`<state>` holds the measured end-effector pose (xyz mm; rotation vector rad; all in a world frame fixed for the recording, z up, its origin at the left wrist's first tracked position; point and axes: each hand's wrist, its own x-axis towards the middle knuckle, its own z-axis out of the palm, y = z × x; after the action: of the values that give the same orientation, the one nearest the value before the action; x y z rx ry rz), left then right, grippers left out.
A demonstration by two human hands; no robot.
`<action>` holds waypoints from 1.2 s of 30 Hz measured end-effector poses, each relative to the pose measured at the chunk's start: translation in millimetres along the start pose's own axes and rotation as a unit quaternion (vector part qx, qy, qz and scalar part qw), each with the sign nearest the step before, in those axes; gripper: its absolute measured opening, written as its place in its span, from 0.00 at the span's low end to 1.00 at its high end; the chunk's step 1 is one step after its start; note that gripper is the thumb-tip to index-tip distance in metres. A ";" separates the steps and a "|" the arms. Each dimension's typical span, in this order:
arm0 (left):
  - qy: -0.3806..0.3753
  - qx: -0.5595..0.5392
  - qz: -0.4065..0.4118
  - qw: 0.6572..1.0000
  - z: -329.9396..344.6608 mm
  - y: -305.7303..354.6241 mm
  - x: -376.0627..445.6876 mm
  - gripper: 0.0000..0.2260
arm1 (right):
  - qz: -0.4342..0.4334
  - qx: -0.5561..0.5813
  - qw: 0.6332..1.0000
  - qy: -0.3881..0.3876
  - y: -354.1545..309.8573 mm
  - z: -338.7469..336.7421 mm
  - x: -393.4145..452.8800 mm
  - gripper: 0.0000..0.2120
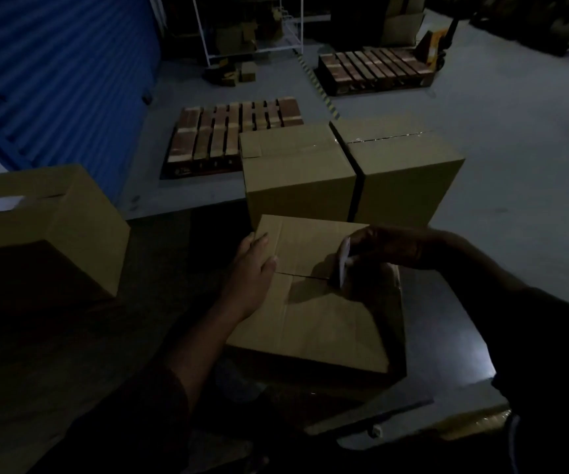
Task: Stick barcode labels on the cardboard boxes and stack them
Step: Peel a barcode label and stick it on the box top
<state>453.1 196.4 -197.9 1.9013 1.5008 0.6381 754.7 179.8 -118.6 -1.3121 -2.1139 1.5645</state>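
A closed cardboard box (pixel 314 316) stands right in front of me in dim light. My left hand (pixel 254 268) lies flat on its top near the left end of the centre seam, fingers straight. My right hand (pixel 389 251) hovers over the box's right side and pinches a white barcode label (pixel 344 265), held on edge just above the seam. Two more closed boxes stand side by side behind it, the left box (pixel 296 172) and the right box (pixel 406 172). At the left, another box (pixel 36 227) carries a white label (pixel 1 203) on top.
A wooden pallet (pixel 231 135) lies on the grey floor behind the boxes, a second pallet (pixel 375 70) with a pallet jack (pixel 433 46) farther back. A blue corrugated wall (pixel 54 80) runs along the left. A white rack (pixel 249 29) with small cartons stands at the back.
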 end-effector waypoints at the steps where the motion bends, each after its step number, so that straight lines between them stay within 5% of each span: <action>1: -0.001 -0.003 -0.003 1.000 -0.3 -0.3 -0.1 0.25 | 0.000 0.059 0.998 0.006 2.9 0.9 -5.6 0.09; 5: 0.000 0.002 0.010 1.000 1.2 -2.0 0.6 0.25 | -0.087 0.283 0.953 0.058 18.8 16.6 -32.5 0.19; 8: 0.002 0.028 0.006 1.000 4.5 -3.2 2.4 0.24 | -0.076 0.403 0.894 0.182 27.1 36.4 -53.7 0.14; 12: 0.077 0.112 0.032 0.990 23.0 16.8 0.9 0.24 | -0.038 0.434 0.838 0.330 38.4 66.5 -85.8 0.10; 16: 0.098 0.074 0.168 0.978 69.0 80.3 -18.2 0.24 | 0.025 0.466 0.742 0.481 58.4 100.2 -117.5 0.12; 25: -0.131 -0.054 0.396 0.907 213.7 204.1 -96.2 0.22 | 0.165 0.447 0.552 0.684 110.0 173.4 -237.1 0.07; 36: -0.404 0.042 0.410 0.817 327.0 214.6 -156.1 0.35 | 0.412 0.315 0.437 0.735 200.0 254.3 -320.4 0.11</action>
<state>790.5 -46.4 -265.5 2.4092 0.1371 0.0280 891.5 -219.2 -290.2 -2.0546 0.2713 0.4174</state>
